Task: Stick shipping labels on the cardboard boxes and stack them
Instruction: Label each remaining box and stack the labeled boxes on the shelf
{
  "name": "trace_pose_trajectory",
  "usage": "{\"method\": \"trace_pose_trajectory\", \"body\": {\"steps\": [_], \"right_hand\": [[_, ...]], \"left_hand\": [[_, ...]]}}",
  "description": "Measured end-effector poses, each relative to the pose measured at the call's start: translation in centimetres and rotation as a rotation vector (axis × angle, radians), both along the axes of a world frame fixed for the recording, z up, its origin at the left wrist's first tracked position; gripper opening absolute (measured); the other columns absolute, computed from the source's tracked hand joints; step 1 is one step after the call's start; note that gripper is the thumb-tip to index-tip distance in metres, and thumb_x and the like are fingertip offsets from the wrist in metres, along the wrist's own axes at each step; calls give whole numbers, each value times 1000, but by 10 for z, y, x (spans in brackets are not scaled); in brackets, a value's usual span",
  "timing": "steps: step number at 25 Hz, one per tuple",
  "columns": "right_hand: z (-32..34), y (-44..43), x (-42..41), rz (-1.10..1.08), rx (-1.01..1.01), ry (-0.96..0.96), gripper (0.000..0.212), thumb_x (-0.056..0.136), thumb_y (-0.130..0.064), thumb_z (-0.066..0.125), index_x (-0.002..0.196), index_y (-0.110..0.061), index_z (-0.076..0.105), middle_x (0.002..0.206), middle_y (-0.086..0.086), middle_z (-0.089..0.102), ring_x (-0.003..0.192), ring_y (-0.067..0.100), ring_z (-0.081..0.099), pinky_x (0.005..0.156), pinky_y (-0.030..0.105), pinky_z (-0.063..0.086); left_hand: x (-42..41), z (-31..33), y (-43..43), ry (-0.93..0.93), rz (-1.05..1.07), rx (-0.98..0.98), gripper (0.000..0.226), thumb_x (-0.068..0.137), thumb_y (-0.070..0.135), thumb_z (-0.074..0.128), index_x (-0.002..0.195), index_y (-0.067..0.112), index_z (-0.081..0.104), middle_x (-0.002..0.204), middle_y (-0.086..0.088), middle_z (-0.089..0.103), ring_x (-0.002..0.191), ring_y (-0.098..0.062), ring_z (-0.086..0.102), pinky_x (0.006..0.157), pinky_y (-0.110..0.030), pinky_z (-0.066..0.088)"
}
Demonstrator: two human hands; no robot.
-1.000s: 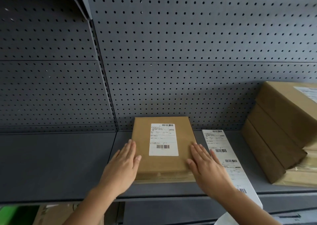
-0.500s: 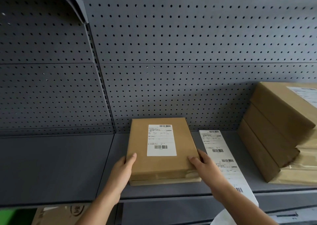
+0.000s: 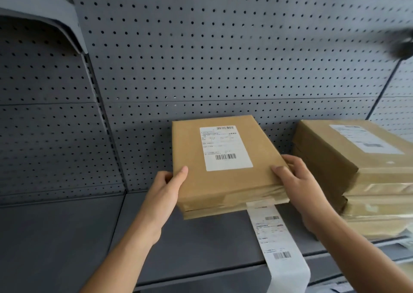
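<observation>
A flat brown cardboard box point(image 3: 225, 181) with a white shipping label point(image 3: 224, 148) on top is lifted off the grey shelf point(image 3: 201, 245). My left hand point(image 3: 166, 186) grips its left edge, thumb on top. My right hand point(image 3: 297, 181) grips its right edge, thumb on top. To the right stands a stack of several brown boxes point(image 3: 357, 174); its top box carries a label point(image 3: 366, 140). A strip of white labels point(image 3: 274, 241) lies on the shelf under the held box and hangs over the front edge.
A grey pegboard wall point(image 3: 223, 58) backs the shelf. A grey shelf bracket point(image 3: 44, 18) juts out at the upper left. A dark blurred object point(image 3: 402, 44) shows at the upper right edge. The shelf's left section point(image 3: 55, 237) is bare metal.
Both hands moved from lying flat beside the box to gripping its sides. The box has been raised off the shelf and carried rightward, over the label strip.
</observation>
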State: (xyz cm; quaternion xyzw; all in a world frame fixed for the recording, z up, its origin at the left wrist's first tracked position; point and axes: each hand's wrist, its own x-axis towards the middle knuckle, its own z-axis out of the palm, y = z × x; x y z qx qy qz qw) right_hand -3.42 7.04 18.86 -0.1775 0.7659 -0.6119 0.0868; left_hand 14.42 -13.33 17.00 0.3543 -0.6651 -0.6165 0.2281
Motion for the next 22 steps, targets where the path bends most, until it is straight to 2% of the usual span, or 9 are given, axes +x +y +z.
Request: {"method": "trace_pose_trajectory", "body": {"steps": [3, 6, 10, 17, 19, 21, 22], "right_hand": [[35, 23, -22, -90, -40, 74, 26, 95, -32, 60, 122, -29, 58, 108, -11, 69, 96, 7, 64, 73, 27, 46], [70, 52, -42, -160, -76, 122, 24, 94, -35, 60, 118, -31, 62, 106, -12, 70, 94, 6, 64, 74, 27, 44], [106, 95, -70, -247, -91, 172, 26, 95, -39, 57, 119, -32, 63, 107, -16, 66, 96, 1, 57, 72, 23, 40], [120, 176, -129, -464, -134, 172, 35, 84, -46, 61, 114, -29, 65, 109, -6, 67, 101, 15, 62, 88, 38, 50], [122, 196, -149, -517, -144, 170, 35, 85, -45, 61, 114, -25, 65, 110, -3, 67, 98, 16, 60, 85, 37, 49], [124, 212, -168, -543, -143, 178, 32, 87, -42, 61, 112, -23, 68, 110, 1, 68, 96, 17, 60, 81, 36, 48], [124, 219, -178, -547, -144, 175, 30, 88, -41, 62, 109, -22, 70, 109, 3, 70, 97, 20, 61, 83, 37, 48]], "left_hand": [[-32, 30, 13, 67, -56, -38, 52, 88, 72, 51, 111, 26, 60, 117, 10, 65, 111, -8, 57, 96, -36, 42], [-70, 59, 31, 131, -114, -60, 61, 85, 77, 48, 112, 23, 60, 118, 5, 66, 109, -12, 60, 100, -42, 46], [-118, 91, 67, 193, -236, -39, 61, 89, 74, 47, 112, 18, 58, 113, -1, 69, 101, -17, 66, 93, -40, 53], [-197, 116, 135, 240, -423, -92, 68, 88, 79, 38, 116, 20, 56, 112, 1, 67, 102, -18, 65, 71, -27, 45], [-217, 119, 153, 242, -475, -123, 74, 84, 83, 37, 114, 19, 58, 113, 0, 70, 101, -18, 67, 79, -32, 52], [-234, 119, 169, 243, -511, -142, 79, 84, 84, 37, 103, 10, 57, 110, -3, 72, 97, -24, 69, 87, -38, 56], [-240, 119, 177, 252, -520, -154, 74, 86, 81, 37, 96, 9, 55, 103, -6, 70, 95, -29, 69, 86, -36, 56]]}}
